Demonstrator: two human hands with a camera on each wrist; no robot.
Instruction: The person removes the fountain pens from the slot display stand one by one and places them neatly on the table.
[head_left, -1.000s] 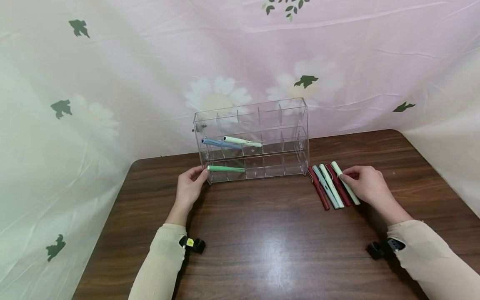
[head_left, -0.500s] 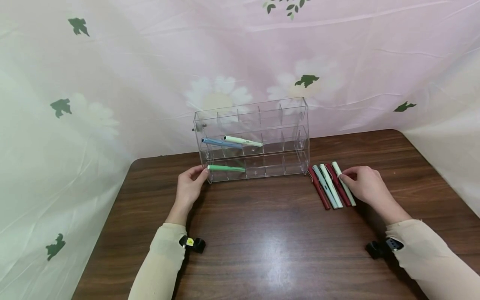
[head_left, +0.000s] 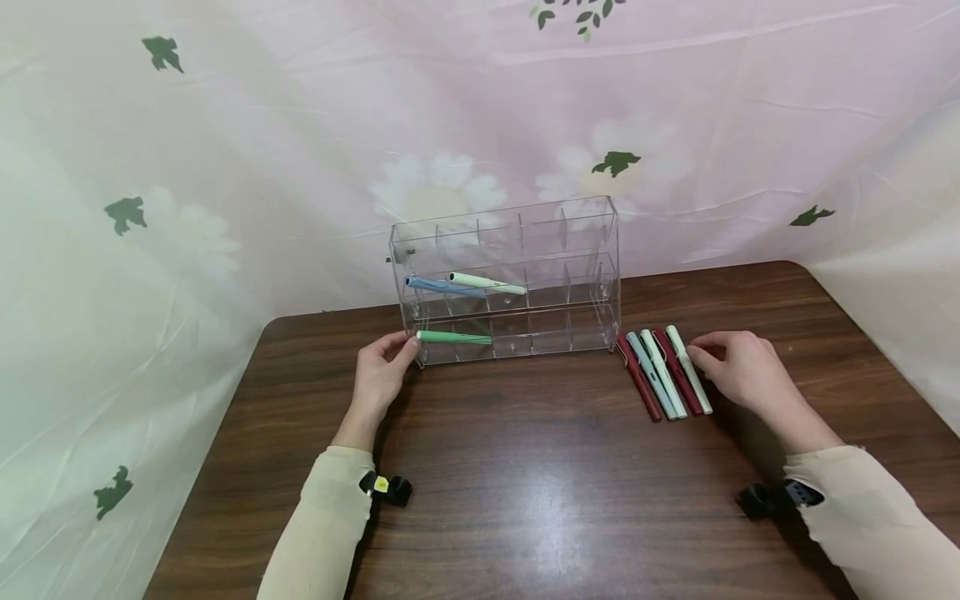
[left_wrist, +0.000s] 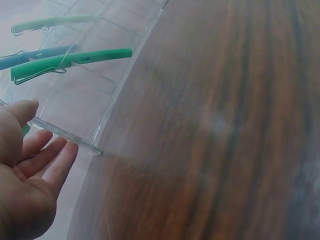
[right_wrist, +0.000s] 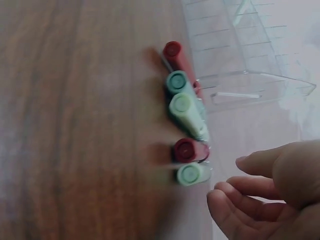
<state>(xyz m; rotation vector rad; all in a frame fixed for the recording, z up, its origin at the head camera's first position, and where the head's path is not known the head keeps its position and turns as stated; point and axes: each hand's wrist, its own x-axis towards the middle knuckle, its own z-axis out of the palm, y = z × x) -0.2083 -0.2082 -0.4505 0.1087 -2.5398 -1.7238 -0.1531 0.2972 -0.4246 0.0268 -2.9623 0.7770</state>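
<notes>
At the left, the left side of the clear rack (head_left: 555, 310) is held by the left hand (head_left: 378, 377), with its edge pinched lightly between thumb and fingers. The rack is stood up on the tabletop (head_left: 525, 467). In its lowest row, a bright green pen (head_left: 453, 337) is seen at the left end. In the row above, a blue pen (head_left: 442, 287) is placed, with a light green pen (head_left: 487, 283) to its right. Their exact slots cannot be told.

Past the rack, five pens are laid side by side on the tabletop: a red pen (head_left: 640, 379), a gray-blue pen (head_left: 651, 375), a whitish pen (head_left: 664, 374), a dark red pen (head_left: 680, 375) and a pale green pen (head_left: 691, 372).

Nothing is held by the right hand (head_left: 746, 371). Its fingers are loosely bent, with a gap left by the thumb, just beside the pale green pen. The step in hand seems to be the lining up of this row, and it looks nearly done. For the next move, if a pen is to be lifted, it would need to be pinched gently, with its neighbors left alone and the rack kept steady.
</notes>
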